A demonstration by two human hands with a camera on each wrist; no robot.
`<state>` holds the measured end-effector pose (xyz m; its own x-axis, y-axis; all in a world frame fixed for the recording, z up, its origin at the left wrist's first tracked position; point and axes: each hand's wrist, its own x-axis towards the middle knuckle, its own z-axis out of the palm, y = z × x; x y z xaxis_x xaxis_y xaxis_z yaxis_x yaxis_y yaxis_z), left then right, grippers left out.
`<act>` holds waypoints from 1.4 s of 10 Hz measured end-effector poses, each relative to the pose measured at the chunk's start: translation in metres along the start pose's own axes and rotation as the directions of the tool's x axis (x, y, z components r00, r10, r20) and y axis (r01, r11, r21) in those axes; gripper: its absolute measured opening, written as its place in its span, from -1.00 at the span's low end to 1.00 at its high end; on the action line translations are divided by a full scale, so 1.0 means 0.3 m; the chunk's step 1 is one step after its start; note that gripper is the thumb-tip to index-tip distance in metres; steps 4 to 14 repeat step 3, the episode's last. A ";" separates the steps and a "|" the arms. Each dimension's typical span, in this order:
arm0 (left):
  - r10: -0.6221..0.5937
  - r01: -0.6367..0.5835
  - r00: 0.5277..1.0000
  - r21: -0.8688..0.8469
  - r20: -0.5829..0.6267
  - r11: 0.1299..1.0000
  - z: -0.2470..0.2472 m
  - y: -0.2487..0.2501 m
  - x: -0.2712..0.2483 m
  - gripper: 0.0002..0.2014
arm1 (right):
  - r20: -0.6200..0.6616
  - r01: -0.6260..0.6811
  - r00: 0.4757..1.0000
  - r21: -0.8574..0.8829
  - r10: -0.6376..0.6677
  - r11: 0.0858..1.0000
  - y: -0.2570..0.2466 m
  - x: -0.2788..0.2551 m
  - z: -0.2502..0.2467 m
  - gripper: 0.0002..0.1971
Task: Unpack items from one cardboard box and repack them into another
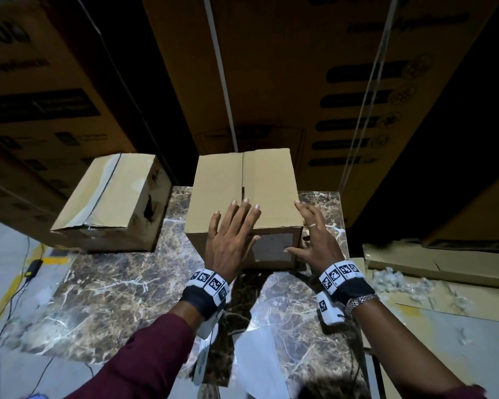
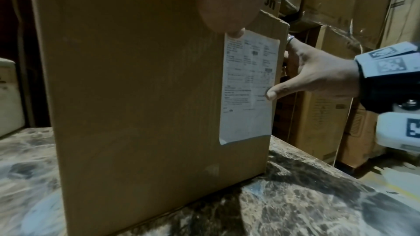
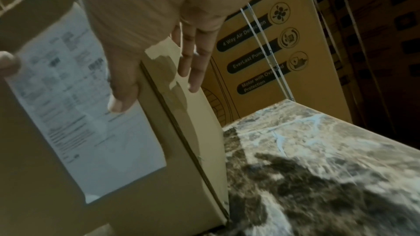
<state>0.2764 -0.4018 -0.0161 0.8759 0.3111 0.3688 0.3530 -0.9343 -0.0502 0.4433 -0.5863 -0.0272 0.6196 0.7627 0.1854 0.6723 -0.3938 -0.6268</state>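
Two cardboard boxes stand on a marble-topped table. The middle box has its top flaps closed and a white label on its near face. My left hand lies flat on that box's top near the front edge, fingers straight, with the thumb down on the near face. My right hand is at the box's front right corner. Its straight fingers lie along the right side and its thumb touches the label. The taped, torn left box overhangs the table's left edge.
Tall printed cartons form a wall right behind the table. On the floor to the right lie flattened cardboard and crumpled clear plastic. A black adapter with cables lies on the floor at left. A white sheet rests at the table's near edge.
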 end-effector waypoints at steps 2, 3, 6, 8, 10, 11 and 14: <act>0.073 -0.065 0.992 -0.072 0.104 0.995 -0.052 -0.035 -0.007 -0.32 | -0.016 -0.085 0.996 0.107 0.087 0.991 -0.008 -0.024 -0.021 0.33; 0.114 -0.104 0.990 -0.114 0.083 0.988 -0.092 -0.058 -0.032 -0.33 | -0.149 -0.033 0.988 0.094 0.047 0.995 -0.079 -0.039 -0.041 0.20; 0.114 -0.104 0.990 -0.114 0.083 0.988 -0.092 -0.058 -0.032 -0.33 | -0.149 -0.033 0.988 0.094 0.047 0.995 -0.079 -0.039 -0.041 0.20; 0.114 -0.104 0.990 -0.114 0.083 0.988 -0.092 -0.058 -0.032 -0.33 | -0.149 -0.033 0.988 0.094 0.047 0.995 -0.079 -0.039 -0.041 0.20; 0.114 -0.104 0.990 -0.114 0.083 0.988 -0.092 -0.058 -0.032 -0.33 | -0.149 -0.033 0.988 0.094 0.047 0.995 -0.079 -0.039 -0.041 0.20; 0.114 -0.104 0.990 -0.114 0.083 0.988 -0.092 -0.058 -0.032 -0.33 | -0.149 -0.033 0.988 0.094 0.047 0.995 -0.079 -0.039 -0.041 0.20; 0.114 -0.104 0.990 -0.114 0.083 0.988 -0.092 -0.058 -0.032 -0.33 | -0.149 -0.033 0.988 0.094 0.047 0.995 -0.079 -0.039 -0.041 0.20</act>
